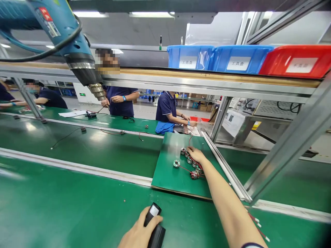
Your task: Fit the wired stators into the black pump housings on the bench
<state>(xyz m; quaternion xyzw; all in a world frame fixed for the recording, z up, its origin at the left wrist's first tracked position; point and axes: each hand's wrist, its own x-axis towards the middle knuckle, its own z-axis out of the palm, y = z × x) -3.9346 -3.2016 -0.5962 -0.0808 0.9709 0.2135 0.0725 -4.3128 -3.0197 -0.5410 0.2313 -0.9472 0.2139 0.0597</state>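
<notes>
My left hand (141,230) is closed around a black plastic housing (157,237), low over the near green bench. A pale label marks its upper end, and my fingers cover part of it. My right hand (196,154) reaches far forward over a raised green board (168,179), fingers bent down onto one small round motor (187,153) in a row. Its fingertips are partly hidden. Another motor (176,163) with a green circuit face sits apart to the left. A silver motor (194,175) lies on its side nearer me, among red wires.
A blue heat gun (77,51) hangs at upper left. Blue bins (191,57) and a red bin (297,62) stand on the overhead shelf. A metal post (287,137) rises at right. Wired motors (83,129) lie along the sunken green strip. Several co-workers sit or stand across the line.
</notes>
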